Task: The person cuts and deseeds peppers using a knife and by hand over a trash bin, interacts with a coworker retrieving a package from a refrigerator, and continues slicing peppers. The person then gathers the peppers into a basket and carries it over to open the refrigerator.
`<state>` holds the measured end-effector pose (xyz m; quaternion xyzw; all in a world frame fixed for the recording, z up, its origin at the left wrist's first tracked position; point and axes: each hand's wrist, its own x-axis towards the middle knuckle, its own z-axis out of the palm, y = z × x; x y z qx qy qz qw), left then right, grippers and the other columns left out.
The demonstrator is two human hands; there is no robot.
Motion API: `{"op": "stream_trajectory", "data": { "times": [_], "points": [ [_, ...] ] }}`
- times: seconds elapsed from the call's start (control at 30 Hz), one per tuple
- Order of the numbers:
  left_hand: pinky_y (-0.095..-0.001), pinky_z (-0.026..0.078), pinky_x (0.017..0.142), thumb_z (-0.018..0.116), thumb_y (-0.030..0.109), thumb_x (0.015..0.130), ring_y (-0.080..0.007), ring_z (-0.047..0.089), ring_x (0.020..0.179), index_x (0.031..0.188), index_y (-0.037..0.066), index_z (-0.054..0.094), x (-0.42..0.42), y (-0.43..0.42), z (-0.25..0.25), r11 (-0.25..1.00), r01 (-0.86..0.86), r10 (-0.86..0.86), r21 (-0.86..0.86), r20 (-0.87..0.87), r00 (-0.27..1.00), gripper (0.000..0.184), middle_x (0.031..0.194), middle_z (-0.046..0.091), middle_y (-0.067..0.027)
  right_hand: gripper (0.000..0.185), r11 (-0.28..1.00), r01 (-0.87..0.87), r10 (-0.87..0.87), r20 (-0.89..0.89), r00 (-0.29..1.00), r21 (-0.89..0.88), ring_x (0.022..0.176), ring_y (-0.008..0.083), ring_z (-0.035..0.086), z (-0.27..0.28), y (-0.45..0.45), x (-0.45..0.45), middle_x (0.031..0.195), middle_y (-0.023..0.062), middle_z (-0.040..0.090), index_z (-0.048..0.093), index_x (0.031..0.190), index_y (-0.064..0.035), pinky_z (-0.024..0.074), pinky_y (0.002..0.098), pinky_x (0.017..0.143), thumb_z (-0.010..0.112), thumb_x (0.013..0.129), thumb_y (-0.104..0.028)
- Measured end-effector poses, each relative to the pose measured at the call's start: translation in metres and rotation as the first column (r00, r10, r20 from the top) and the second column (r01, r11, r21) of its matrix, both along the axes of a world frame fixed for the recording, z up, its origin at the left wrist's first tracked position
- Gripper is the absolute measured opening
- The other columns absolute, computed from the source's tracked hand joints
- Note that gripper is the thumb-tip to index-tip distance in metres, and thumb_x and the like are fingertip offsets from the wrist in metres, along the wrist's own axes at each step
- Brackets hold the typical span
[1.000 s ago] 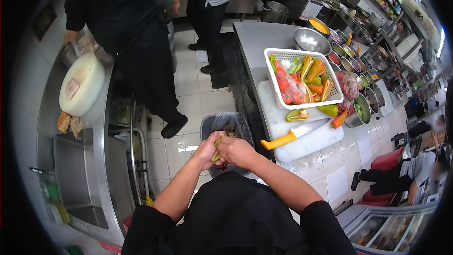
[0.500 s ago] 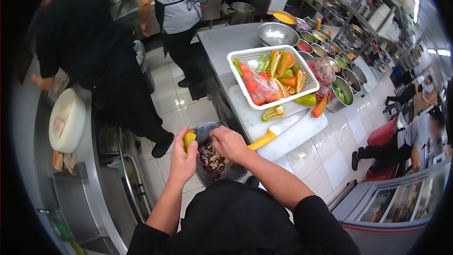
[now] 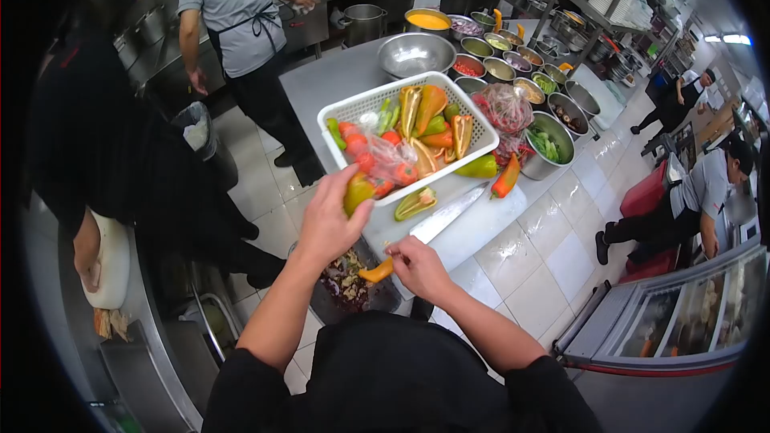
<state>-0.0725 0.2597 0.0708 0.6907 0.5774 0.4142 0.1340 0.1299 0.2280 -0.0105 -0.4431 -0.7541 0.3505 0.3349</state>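
In my left hand is a yellow-green bell pepper piece, held at the near corner of a white basket. My right hand is closed at the orange handle of a knife, whose blade lies across the white cutting board. The basket holds cut peppers and tomatoes, partly under clear plastic. Beside it on the board are a cut green pepper half, a whole green pepper and an orange-red pepper. Below my hands stands a bin with scraps inside.
A steel bowl and several filled steel containers line the far side of the table. A co-worker in grey stands beyond the table. Another in black works at the left counter, with a white round board. A glass-topped chest is at right.
My left hand has lifted the pepper piece from over the bin to the basket's corner. My right hand has left the bin for the knife handle. The view has turned right.
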Motion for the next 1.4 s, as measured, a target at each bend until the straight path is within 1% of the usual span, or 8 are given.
{"op": "stream_trajectory", "data": {
  "times": [0.37,0.53,0.7,0.8,0.97,1.17,1.27,1.4],
  "points": [
    [-0.0459,0.039,0.110,0.067,0.021,0.091,-0.0422,0.049,0.126,0.139,0.007,0.047,0.164,0.231,-0.063,0.995,-0.011,-0.011,-0.098,-0.220,0.975,0.055,0.143,0.044,-0.0220,0.015,0.952,0.080,-0.114,-0.098,0.989,-0.295,0.076,0.0274,0.065,-0.010,0.001,0.116,0.092,0.0139,0.065,0.070,0.101,-0.0039,0.0534,0.0346,0.070,0.068,0.088,-0.010],
    [-0.0434,0.052,0.090,0.064,0.016,0.092,-0.0386,0.061,0.108,0.129,0.007,0.059,0.155,0.128,0.029,0.962,0.266,-0.272,-0.059,-0.265,0.925,0.039,0.124,0.058,-0.0206,0.012,0.990,0.140,-0.141,-0.041,0.989,-0.032,0.079,0.0304,0.063,-0.025,0.027,0.156,0.086,0.0109,0.063,0.071,0.096,-0.0070,0.0524,0.0387,0.070,0.071,0.085,-0.011],
    [-0.0484,0.052,0.088,0.059,0.025,0.095,-0.0407,0.064,0.102,0.124,0.007,0.062,0.111,0.031,-0.027,0.707,-0.195,-0.232,-0.679,-0.484,0.844,0.034,0.118,0.063,-0.0225,0.015,0.975,0.087,-0.099,0.049,0.994,0.205,0.083,0.0303,0.062,-0.016,0.081,0.134,0.088,0.0097,0.066,0.071,0.098,-0.0075,0.0477,0.0430,0.073,0.071,0.083,-0.013],
    [-0.0511,0.051,0.090,0.057,0.028,0.095,-0.0422,0.064,0.104,0.122,0.006,0.062,0.107,0.027,-0.076,0.701,-0.362,0.051,-0.615,-0.462,0.885,0.035,0.123,0.061,-0.0251,0.018,0.956,0.031,-0.101,0.230,0.968,0.292,0.088,0.0316,0.062,-0.010,0.117,0.103,0.091,0.0109,0.068,0.070,0.101,-0.0071,0.0451,0.0450,0.077,0.068,0.083,-0.012],
    [-0.0516,0.051,0.090,0.059,0.025,0.093,-0.0433,0.064,0.104,0.115,0.001,0.060,0.109,0.030,-0.089,0.734,-0.325,0.152,-0.597,-0.322,0.934,0.033,0.121,0.060,-0.0265,0.031,0.996,-0.037,-0.006,0.462,0.887,0.084,0.095,0.0336,0.062,-0.023,0.139,0.068,0.100,0.0164,0.069,0.067,0.113,-0.0042,0.0454,0.0467,0.084,0.069,0.083,-0.012],
    [-0.0480,0.054,0.077,0.061,0.017,0.090,-0.0426,0.066,0.085,0.105,-0.001,0.054,0.086,-0.012,-0.078,0.871,-0.253,0.211,-0.421,-0.146,0.967,0.025,0.097,0.066,-0.0242,0.032,0.975,-0.005,0.000,0.023,1.000,0.224,0.094,0.0355,0.063,-0.018,0.099,0.049,0.099,0.0173,0.064,0.064,0.113,0.0004,0.0525,0.0425,0.079,0.069,0.081,0.000],
    [-0.0417,0.054,0.062,0.059,0.016,0.091,-0.0341,0.068,0.073,0.120,0.001,0.051,0.062,-0.042,-0.041,0.849,-0.038,0.166,-0.527,0.197,0.966,0.034,0.096,0.067,-0.0172,0.028,0.995,-0.049,0.044,-0.061,0.997,-0.089,0.093,0.0338,0.062,0.023,0.070,0.032,0.100,0.0152,0.062,0.062,0.110,-0.0003,0.0524,0.0396,0.080,0.069,0.083,-0.001],
    [-0.0312,0.047,0.045,0.045,0.031,0.099,-0.0205,0.063,0.058,0.138,0.009,0.045,0.016,-0.066,-0.028,0.649,0.586,0.343,-0.486,0.874,0.344,0.044,0.092,0.064,-0.0068,0.025,0.895,-0.366,0.379,-0.001,0.925,0.256,0.094,0.0306,0.063,0.023,0.049,-0.009,0.107,0.0129,0.062,0.062,0.107,-0.0046,0.0531,0.0375,0.082,0.071,0.084,-0.003]
  ]
}}
